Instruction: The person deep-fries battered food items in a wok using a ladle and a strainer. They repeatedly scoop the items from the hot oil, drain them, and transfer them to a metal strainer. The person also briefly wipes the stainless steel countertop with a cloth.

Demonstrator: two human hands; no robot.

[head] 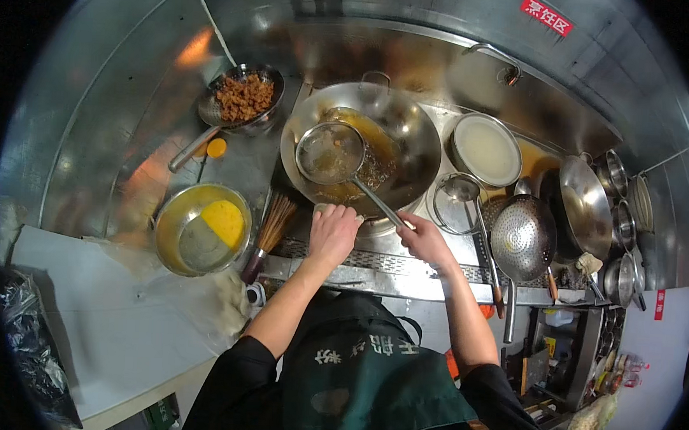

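Observation:
A large steel wok [410, 136] sits on the range before me, with brown oil [378, 138] bubbling in its bottom. My right hand [426, 241] grips the metal handle of a round fine-mesh strainer [330, 153]. The strainer's mesh is over the left part of the oil, with a few small bits on it. At the wok's near rim, my left hand [335, 231] is closed over what looks like a folded cloth, of which pale edges show at both sides. Whether the fingers wrap a handle beneath is hidden.
Left stand a perforated ladle of browned pieces [245, 97] over a dark bowl, a steel bowl with yellow liquid [222, 223] and a bamboo wok brush [274, 226]. Right are a pot of cloudy liquid [488, 149], a second strainer [455, 212], a perforated ladle [523, 239] and a tilted wok [584, 204].

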